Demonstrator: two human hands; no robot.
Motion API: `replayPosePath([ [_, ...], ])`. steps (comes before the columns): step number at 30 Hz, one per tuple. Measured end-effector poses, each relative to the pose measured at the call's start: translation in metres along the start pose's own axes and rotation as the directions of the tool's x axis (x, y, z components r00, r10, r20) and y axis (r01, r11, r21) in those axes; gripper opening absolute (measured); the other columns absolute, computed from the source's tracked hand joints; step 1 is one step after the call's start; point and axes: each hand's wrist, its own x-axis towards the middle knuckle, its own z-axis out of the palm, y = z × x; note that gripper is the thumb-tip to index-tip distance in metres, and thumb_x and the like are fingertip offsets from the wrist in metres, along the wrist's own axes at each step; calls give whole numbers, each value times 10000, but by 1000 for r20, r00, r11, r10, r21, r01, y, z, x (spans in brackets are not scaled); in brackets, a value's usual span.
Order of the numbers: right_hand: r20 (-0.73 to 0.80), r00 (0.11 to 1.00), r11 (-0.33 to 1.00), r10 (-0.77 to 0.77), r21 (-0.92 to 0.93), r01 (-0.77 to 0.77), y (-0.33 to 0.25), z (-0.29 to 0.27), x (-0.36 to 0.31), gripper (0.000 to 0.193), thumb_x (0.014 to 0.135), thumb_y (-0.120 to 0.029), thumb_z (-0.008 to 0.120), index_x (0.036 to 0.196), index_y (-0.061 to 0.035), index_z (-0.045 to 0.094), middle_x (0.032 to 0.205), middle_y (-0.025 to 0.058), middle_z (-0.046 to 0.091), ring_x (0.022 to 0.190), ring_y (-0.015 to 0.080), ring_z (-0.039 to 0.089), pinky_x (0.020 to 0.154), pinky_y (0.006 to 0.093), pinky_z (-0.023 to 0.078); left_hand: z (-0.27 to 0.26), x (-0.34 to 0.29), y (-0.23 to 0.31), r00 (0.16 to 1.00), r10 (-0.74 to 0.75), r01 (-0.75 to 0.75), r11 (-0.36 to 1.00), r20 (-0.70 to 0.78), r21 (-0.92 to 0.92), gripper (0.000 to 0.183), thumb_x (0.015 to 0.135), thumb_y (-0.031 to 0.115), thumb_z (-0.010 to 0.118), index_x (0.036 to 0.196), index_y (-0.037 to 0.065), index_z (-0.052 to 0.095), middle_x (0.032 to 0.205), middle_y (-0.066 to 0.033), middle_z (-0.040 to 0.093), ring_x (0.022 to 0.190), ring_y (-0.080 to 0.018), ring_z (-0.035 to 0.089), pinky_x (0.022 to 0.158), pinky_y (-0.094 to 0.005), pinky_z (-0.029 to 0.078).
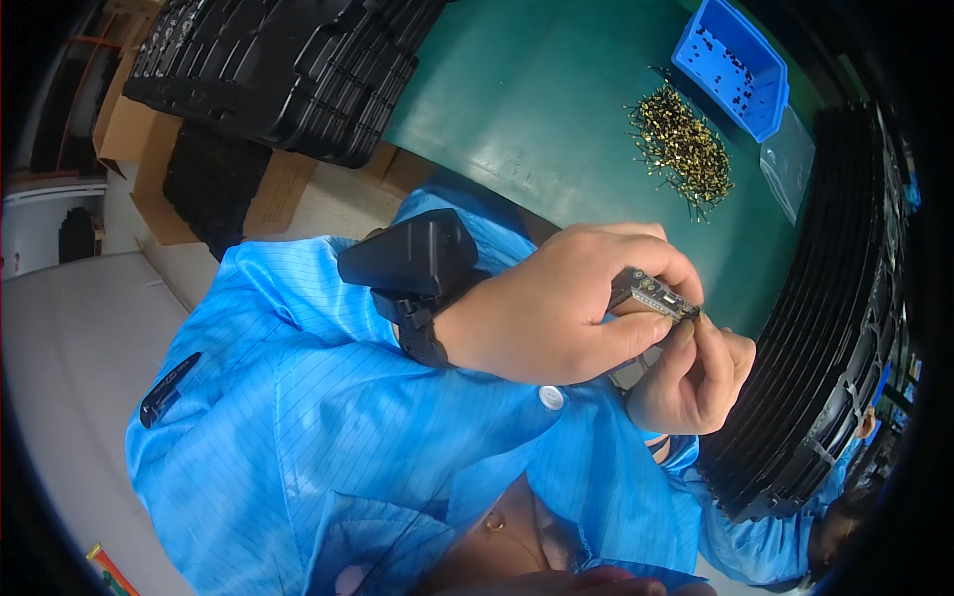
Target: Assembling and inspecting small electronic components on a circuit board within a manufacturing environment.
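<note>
My left hand (556,308) reaches in from the left and grips a small circuit board module (651,293) between thumb and fingers. It looks like a thin dark and metallic block with small round fittings at one end. My right hand (696,382) is closed in a pinch at the module's near right end, its thumb and forefinger touching there. Whatever lies between those fingertips is too small to make out. A pile of tiny gold-coloured parts with thin dark leads (684,144) lies on the green table beyond my hands.
On the green table (517,109), a blue bin (720,74) holds small dark pieces, with a clear plastic bag (788,164) beside it. Stacked black trays stand at right (805,328) and upper left (268,70). A cardboard box (283,194) is below; another person's blue sleeve (760,541) shows lower right.
</note>
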Motion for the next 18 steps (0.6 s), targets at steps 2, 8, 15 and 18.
replayPosePath([
  [2,-9,1000,999,18,33,-18,1,0,-2,223,683,57,661,897,20,611,688,86,495,548,149,529,466,236,414,1,0,-2,1000,12,-12,1000,0,3,233,726,56,561,954,11,576,806,-75,539,730,-162,523,640,-260,406],
  [8,-11,1000,998,8,66,-7,4,1,-3,203,707,26,655,902,0,603,691,82,498,551,148,530,457,234,397,1,0,-3,1000,2,-1,1000,26,-21,206,738,62,553,938,15,569,804,-65,526,718,-149,508,626,-252,390],
  [15,0,999,993,40,114,-40,6,1,-4,186,712,16,651,887,-15,597,682,75,495,542,146,523,452,227,379,-2,1,-2,996,-58,63,995,61,-72,197,744,65,553,936,20,564,820,-50,522,717,-131,496,622,-246,378],
  [18,12,1000,994,29,104,-30,5,0,-4,193,705,23,647,888,-14,596,679,74,494,540,146,522,451,229,376,-2,1,-3,997,-39,46,993,68,-106,194,744,67,556,933,24,565,821,-48,522,718,-130,490,629,-245,373],
])
